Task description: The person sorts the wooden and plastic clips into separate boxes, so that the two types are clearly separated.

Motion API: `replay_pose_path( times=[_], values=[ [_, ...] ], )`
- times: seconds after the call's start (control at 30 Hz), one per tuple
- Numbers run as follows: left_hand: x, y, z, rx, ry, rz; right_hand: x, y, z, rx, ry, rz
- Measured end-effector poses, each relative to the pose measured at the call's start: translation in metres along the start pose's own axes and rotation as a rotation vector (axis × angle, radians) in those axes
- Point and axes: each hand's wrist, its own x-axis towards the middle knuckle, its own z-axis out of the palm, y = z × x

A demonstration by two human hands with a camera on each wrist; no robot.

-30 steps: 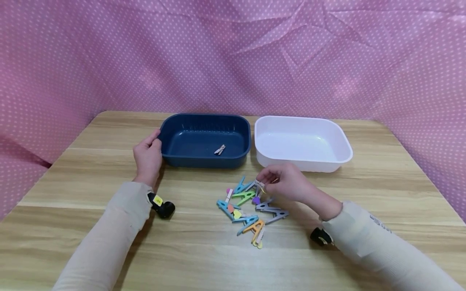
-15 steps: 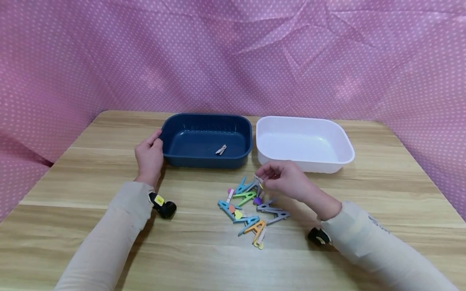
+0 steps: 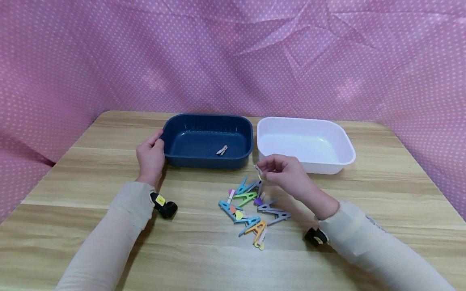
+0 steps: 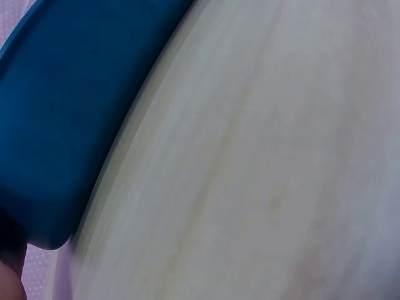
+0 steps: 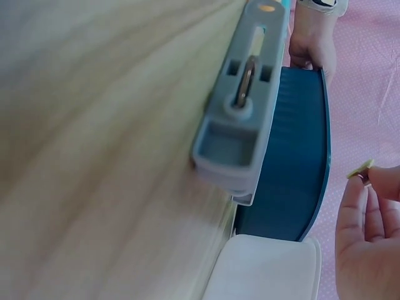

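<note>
My left hand (image 3: 150,161) grips the left end of the dark blue basin (image 3: 204,162), which holds one small wooden clothespin (image 3: 222,150). In the right wrist view, that left hand (image 5: 314,42) is at the far end of the blue basin (image 5: 290,150). Between thumb and fingertips, my right hand (image 3: 285,176) pinches a small clothespin (image 3: 259,170) with a yellow decoration, above the pile's back edge. Under and in front of it lie blue clips (image 3: 227,210), a green clip (image 3: 245,197), grey clips (image 3: 278,217), an orange clip (image 3: 257,229) and small heart-decorated pins (image 3: 261,239).
A white basin (image 3: 322,167) stands right of the blue one, just behind my right hand. A pink dotted cloth (image 3: 233,56) hangs behind the wooden table (image 3: 196,258). A grey clip (image 5: 240,106) looms large in the right wrist view.
My right hand has lifted the small clothespin up and back, off the pile toward the white basin. My left hand keeps its hold on the blue basin.
</note>
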Motion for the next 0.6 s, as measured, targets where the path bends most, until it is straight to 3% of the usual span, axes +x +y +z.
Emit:
replay_pose_path(
  times=[0.33,0.6],
  values=[
    [0.001,0.002,0.000,0.016,-0.008,-0.008,0.009,-0.008,0.006,-0.019,0.007,0.001],
    [-0.001,0.002,0.000,-0.012,0.002,-0.002,0.021,-0.014,0.010,0.031,0.065,-0.021]
  ],
)
